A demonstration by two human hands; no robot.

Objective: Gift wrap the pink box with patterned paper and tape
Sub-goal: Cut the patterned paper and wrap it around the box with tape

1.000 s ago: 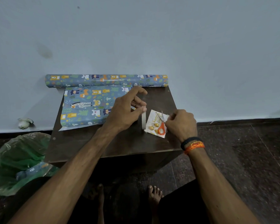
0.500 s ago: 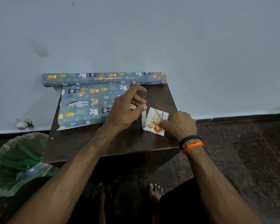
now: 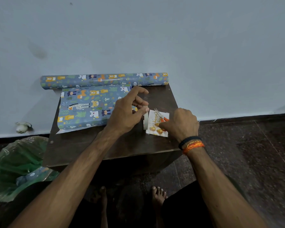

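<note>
Both hands [image 3: 128, 111] [image 3: 181, 124] hiding box, prob. wrapped.

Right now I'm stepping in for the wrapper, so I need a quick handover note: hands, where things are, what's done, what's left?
Left hand pinches a strip of tape, hanging upright over the table.
Right hand rests on the orange-handled scissors, which lie on a small card; its grip is not clear.
The wrapped box sits at the back left, covered in patterned paper, a white edge showing at its front. The paper roll lies along the wall.
Left: cut the tape, seal the paper.
</note>
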